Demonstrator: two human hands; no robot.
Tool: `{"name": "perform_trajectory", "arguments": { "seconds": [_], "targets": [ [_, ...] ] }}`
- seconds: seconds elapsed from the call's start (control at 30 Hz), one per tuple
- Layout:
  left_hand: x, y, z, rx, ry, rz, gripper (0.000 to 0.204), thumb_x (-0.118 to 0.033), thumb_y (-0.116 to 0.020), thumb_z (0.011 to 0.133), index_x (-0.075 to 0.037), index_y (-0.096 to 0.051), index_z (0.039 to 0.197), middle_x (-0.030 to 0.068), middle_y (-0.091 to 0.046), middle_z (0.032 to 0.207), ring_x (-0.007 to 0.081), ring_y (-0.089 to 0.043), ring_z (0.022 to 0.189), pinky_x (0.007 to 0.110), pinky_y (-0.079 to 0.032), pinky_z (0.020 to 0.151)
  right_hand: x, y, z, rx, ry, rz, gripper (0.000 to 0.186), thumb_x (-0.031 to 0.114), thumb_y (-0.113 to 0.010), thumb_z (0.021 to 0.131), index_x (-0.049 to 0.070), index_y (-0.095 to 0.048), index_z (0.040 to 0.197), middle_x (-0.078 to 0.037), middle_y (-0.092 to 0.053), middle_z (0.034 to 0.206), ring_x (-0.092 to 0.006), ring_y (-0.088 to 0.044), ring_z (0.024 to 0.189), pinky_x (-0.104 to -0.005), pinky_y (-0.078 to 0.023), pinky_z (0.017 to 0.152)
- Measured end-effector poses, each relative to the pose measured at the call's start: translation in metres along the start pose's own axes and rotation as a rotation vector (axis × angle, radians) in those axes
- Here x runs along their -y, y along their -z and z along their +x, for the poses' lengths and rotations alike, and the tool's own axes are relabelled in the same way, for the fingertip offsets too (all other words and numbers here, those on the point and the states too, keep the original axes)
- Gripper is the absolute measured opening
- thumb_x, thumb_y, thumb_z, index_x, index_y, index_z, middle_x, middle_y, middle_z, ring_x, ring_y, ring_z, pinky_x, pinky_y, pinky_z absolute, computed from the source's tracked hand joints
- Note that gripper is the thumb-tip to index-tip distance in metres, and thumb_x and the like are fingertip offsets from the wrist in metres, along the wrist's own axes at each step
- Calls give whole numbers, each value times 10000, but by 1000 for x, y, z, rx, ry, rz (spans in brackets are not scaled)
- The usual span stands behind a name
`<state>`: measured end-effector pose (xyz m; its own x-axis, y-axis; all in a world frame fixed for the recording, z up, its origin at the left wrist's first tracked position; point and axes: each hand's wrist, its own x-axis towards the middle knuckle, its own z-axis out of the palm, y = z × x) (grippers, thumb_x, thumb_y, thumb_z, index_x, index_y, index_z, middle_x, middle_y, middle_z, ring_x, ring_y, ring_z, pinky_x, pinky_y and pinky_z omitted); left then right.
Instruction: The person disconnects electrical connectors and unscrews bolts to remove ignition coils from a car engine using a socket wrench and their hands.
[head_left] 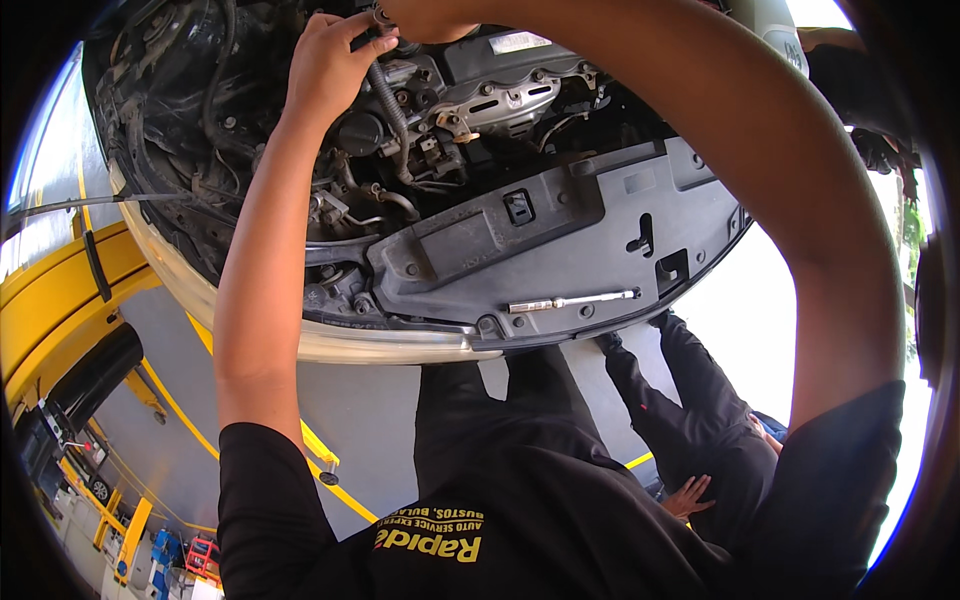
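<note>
Over the engine bay of a car, my left hand (330, 62) reaches to the top of the view. Its thumb and fingers are closed around the upper end of a grey corrugated hose (386, 100). A small metal end (382, 16) shows just past its fingertips. My right hand (432, 16) is beside it, cut off by the upper edge, with curled fingers; what it holds is hidden. Below lies the engine with a silver heat shield (508, 106). On the black plastic front cover (470, 258) rests a slim silver socket wrench (570, 300), apart from both hands.
The car's pale front edge (390, 346) runs between me and the engine. A person in dark clothes (690, 420) is close by on my right. On the left stand a yellow lift (60, 300) and, farther off, blue and red workshop equipment (185, 560).
</note>
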<state>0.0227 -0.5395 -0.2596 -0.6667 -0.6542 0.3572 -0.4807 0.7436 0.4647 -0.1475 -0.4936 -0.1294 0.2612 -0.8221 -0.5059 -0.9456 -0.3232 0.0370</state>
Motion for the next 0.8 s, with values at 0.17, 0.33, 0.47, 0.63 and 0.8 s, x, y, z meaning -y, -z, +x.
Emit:
{"name": "perform_trajectory", "arguments": {
  "seconds": [0.17,0.33,0.47,0.63,0.8],
  "targets": [
    [-15,-6,-1,-87,85,48,406,-349,-840,845,-193,-754,1210,86,-662,946,269,-610,981,397,-513,897,5,2,-6,-47,-48,47,235,197,-745,875,60,-803,1057,-169,-771,1077,-325,-740,1025,-453,-576,809],
    [-4,-3,-6,-112,-37,72,419,-347,-867,806,-172,-757,1171,64,-677,901,259,-603,964,393,-515,881,7,5,-6,-57,-29,42,240,198,-741,874,64,-800,1065,-165,-771,1097,-321,-739,1049,-452,-578,823],
    [-19,-8,0,-86,72,52,402,-348,-854,828,-166,-760,1174,65,-679,911,252,-600,972,400,-514,882,3,1,-9,-58,17,9,230,192,-738,883,67,-801,1065,-166,-771,1098,-317,-740,1046,-457,-579,827],
    [-13,-5,-4,-180,-42,80,298,-377,-845,818,-215,-789,1062,31,-653,796,240,-589,897,401,-514,825,6,5,-6,-7,-33,51,229,171,-749,866,77,-804,1068,-156,-773,1087,-312,-742,1029,-463,-580,807],
    [-24,-4,-3,-102,107,-19,418,-355,-853,831,-182,-745,1197,80,-667,892,255,-596,927,394,-518,845,7,6,-9,-18,-35,31,226,161,-751,857,75,-805,1059,-152,-775,1072,-312,-743,1015,-465,-580,798]
  ]
}}
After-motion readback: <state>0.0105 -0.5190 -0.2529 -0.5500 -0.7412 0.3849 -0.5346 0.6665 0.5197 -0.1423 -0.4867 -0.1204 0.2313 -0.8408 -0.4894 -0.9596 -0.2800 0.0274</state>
